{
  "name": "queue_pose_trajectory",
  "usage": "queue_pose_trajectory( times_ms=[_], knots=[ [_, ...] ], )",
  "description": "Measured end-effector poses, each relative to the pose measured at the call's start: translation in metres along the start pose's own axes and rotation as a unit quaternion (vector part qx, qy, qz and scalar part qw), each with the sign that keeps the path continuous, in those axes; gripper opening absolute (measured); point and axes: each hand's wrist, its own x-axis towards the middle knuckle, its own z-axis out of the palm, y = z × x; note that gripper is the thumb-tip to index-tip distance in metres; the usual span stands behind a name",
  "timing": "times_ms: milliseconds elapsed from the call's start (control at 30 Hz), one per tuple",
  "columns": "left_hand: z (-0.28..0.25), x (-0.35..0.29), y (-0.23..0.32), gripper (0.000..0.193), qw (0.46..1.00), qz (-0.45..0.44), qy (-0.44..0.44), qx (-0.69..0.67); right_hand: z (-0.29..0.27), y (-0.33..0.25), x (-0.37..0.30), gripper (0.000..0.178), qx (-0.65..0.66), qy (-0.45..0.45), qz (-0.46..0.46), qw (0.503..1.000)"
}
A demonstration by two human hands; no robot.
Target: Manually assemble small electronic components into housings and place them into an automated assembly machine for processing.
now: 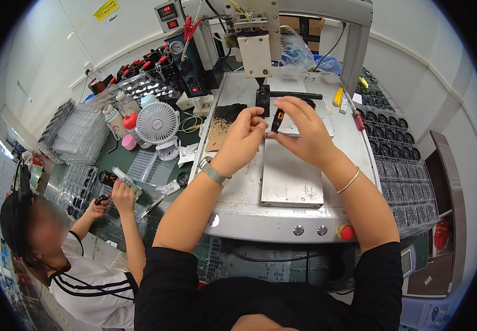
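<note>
My right hand (303,128) pinches a small black plastic part (277,119) with an orange piece on it, thumb below and fingers above. Just left of it, my left hand (242,139) has its thumb and fingers pressed together; whatever may be between them is too small to make out. Behind both hands, a black fixture (262,102) stands on the white machine bed under the press head (255,55). Tiny black pieces (226,117) are heaped on a brown board left of my left hand. A raised metal plate (292,179) lies below my hands.
A co-worker (84,270) at the left handles small black parts. A white fan (157,122), bottles (114,118) and clear trays (78,135) stand left. Trays of black parts (393,138) line the right side. A red button (346,232) sits on the machine's front edge.
</note>
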Motion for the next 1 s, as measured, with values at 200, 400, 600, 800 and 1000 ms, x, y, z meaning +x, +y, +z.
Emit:
queue_pose_trajectory(
  times_ms=[200, 400, 600, 800, 1000],
  knots=[
    [-0.009, 0.003, -0.006, 0.035, 0.970, 0.091, 0.063, 0.217, 0.000, 0.007, 0.001, 0.058, -0.034, 0.062, 0.068, 0.995],
    [-0.006, 0.003, -0.005, 0.037, 0.926, 0.142, 0.107, 0.332, 0.002, 0.010, -0.002, 0.058, -0.037, 0.048, 0.107, 0.992],
    [-0.007, 0.016, -0.014, 0.039, 0.915, 0.139, 0.165, 0.342, 0.003, 0.007, 0.005, 0.057, -0.011, 0.056, 0.125, 0.990],
    [-0.015, 0.030, -0.003, 0.030, 0.956, 0.037, 0.097, 0.274, 0.011, 0.006, 0.017, 0.052, -0.012, 0.056, 0.153, 0.987],
    [-0.005, 0.023, 0.017, 0.015, 0.935, 0.173, 0.238, 0.199, 0.023, 0.007, 0.020, 0.049, -0.049, 0.077, 0.180, 0.979]
  ],
)
